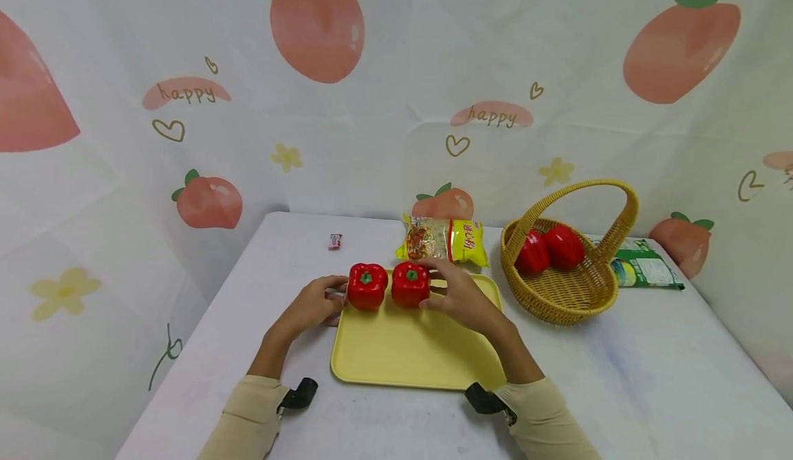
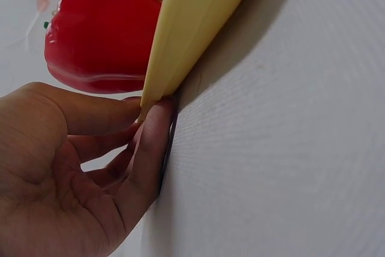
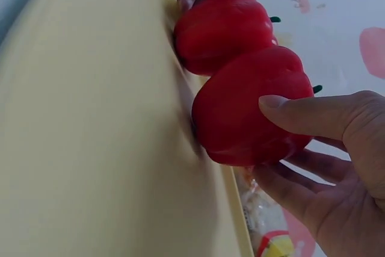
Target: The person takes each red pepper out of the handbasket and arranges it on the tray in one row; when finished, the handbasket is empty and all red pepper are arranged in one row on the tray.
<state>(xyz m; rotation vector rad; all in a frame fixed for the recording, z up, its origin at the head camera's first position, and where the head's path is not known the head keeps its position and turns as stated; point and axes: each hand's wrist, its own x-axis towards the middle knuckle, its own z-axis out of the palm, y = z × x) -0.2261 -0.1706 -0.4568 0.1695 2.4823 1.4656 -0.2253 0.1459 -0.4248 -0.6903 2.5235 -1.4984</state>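
Two red bell peppers with green stems stand side by side on a yellow tray (image 1: 409, 350), near its far edge. My right hand (image 1: 461, 298) holds the right bell pepper (image 1: 410, 285), thumb on its near side and fingers round the far side. In the right wrist view that pepper (image 3: 249, 109) overlaps its neighbour. Beside the left bell pepper (image 1: 367, 286), my left hand (image 1: 314, 301) is at the tray's left edge. The left wrist view shows its thumb and a finger pinching the tray's rim (image 2: 157, 76), the finger underneath.
Behind the tray lies a yellow food packet (image 1: 442, 239). A wicker basket (image 1: 560, 298) with a tall handle stands at the right, two red items (image 1: 564, 246) inside. Partly behind it is a green packet (image 1: 647, 267). A small pink packet (image 1: 335, 242) lies at the back left.
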